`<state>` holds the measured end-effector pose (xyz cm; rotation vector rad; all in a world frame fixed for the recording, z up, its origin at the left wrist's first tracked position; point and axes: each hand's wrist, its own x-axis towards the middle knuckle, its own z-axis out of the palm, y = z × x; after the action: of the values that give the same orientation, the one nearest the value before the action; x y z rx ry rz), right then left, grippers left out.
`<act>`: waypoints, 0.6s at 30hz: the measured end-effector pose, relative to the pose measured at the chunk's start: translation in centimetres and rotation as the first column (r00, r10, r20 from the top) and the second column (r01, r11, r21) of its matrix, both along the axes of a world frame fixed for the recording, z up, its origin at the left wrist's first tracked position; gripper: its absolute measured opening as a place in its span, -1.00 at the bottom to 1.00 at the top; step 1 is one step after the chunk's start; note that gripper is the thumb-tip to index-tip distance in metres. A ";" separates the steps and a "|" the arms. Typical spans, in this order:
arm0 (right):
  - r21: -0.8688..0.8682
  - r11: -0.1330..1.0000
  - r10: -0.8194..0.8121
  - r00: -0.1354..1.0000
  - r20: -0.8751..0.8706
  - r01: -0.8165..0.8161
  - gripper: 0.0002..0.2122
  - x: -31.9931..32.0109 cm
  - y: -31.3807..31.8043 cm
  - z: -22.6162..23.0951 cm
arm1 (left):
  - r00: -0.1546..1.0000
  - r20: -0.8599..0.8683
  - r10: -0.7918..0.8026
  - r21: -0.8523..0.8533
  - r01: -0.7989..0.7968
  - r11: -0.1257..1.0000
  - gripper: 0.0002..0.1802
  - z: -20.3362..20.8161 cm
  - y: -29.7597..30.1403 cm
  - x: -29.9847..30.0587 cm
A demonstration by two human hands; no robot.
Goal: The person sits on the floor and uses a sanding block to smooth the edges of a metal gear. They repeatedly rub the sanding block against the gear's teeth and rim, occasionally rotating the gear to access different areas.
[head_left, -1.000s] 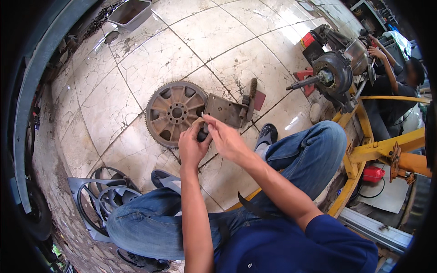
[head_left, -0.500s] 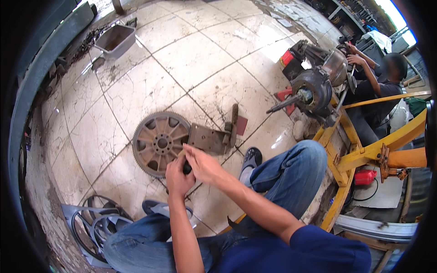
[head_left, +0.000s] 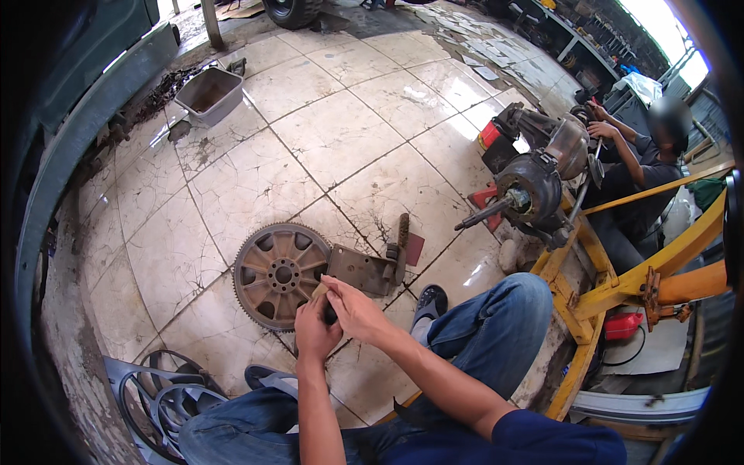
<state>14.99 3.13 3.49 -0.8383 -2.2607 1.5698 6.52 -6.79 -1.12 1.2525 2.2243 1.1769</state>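
My left hand (head_left: pixel 316 328) and my right hand (head_left: pixel 353 308) meet in front of me, fingers closed together. A small tan edge (head_left: pixel 320 290) shows at the fingertips, and something dark shows between the palms; its kind is hidden. Just beyond my hands, a toothed flywheel (head_left: pixel 256 277) lies flat on the tiles, brown and worn, with a ring of holes round its centre. Right of it, touching or nearly touching its rim, is a rusty metal plate (head_left: pixel 358 269) with a dirty rod-shaped piece (head_left: pixel 403 240) at its far end.
A grey plastic tub (head_left: pixel 225 108) of brown liquid stands far left. Black fan shrouds (head_left: pixel 167 395) lie near left. On the right, an axle assembly (head_left: pixel 535 178) rests by a yellow steel frame (head_left: pixel 581 325), with a co-worker (head_left: pixel 651 155) behind it. A dark red square (head_left: pixel 415 249) lies beside the rod-shaped piece.
The view has tilted upward, so the floor things sit lower and a tyre shows at the top. My hands stay together, with the fingers slightly shifted.
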 end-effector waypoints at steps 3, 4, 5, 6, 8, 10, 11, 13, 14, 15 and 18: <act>-0.125 0.992 0.012 0.994 0.104 0.001 -0.62 0.4 -0.1 0.3 | 0.995 -0.097 -0.001 -0.007 0.000 1.000 -0.45 -0.1 -0.6 0.4; 0.014 0.999 0.035 0.999 0.001 -0.035 -0.62 0.7 -0.4 0.1 | 0.996 -0.092 -0.001 0.018 0.002 1.000 -0.44 -0.2 -0.6 0.1; 0.057 0.998 0.038 0.999 -0.018 -0.037 -0.62 0.8 -0.5 -0.1 | 0.996 -0.085 -0.002 0.028 0.005 1.000 -0.45 0.0 -0.6 0.0; 0.099 0.994 0.043 0.998 -0.038 -0.039 -0.62 0.8 -0.6 -0.5 | 0.997 -0.079 -0.004 0.037 0.007 0.999 -0.46 0.3 -0.6 -0.1; 0.021 0.999 0.043 0.999 0.003 -0.043 -0.62 0.6 -0.2 -0.8 | 0.997 -0.082 -0.011 0.018 0.013 1.000 -0.48 0.6 -0.6 -0.3; -0.220 0.975 0.055 0.991 0.123 -0.027 -0.62 0.0 0.8 -0.6 | 0.995 -0.100 -0.023 -0.037 0.020 0.999 -0.50 0.7 -0.6 -0.5; -0.134 0.991 0.036 0.997 0.062 -0.028 -0.62 0.0 0.3 -0.6 | 0.993 -0.116 -0.025 -0.014 0.023 1.000 -0.51 0.7 -0.8 -0.8; 0.045 0.999 0.014 0.998 -0.056 -0.012 -0.61 1.2 -1.6 -0.8 | 0.990 -0.142 -0.024 0.039 0.030 0.999 -0.53 0.3 -1.2 -0.8; 0.243 0.969 0.050 0.996 -0.075 -0.031 -0.61 1.3 -2.0 -0.7 | 0.993 -0.114 -0.010 0.044 0.015 0.999 -0.54 0.3 -1.3 -0.6; 0.113 0.993 0.033 0.998 -0.048 -0.027 -0.61 1.2 -1.7 -0.7 | 0.994 -0.105 -0.007 0.046 0.012 0.999 -0.54 0.3 -1.2 -0.5; -0.199 0.980 0.033 0.991 0.129 -0.007 -0.61 0.1 -0.3 0.5 | 0.989 -0.131 -0.067 0.024 0.070 0.997 -0.54 0.1 -1.1 -0.9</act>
<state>15.06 2.83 4.03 -1.0004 -2.2326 1.8225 5.59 -7.90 -1.00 1.4433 2.2430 1.1345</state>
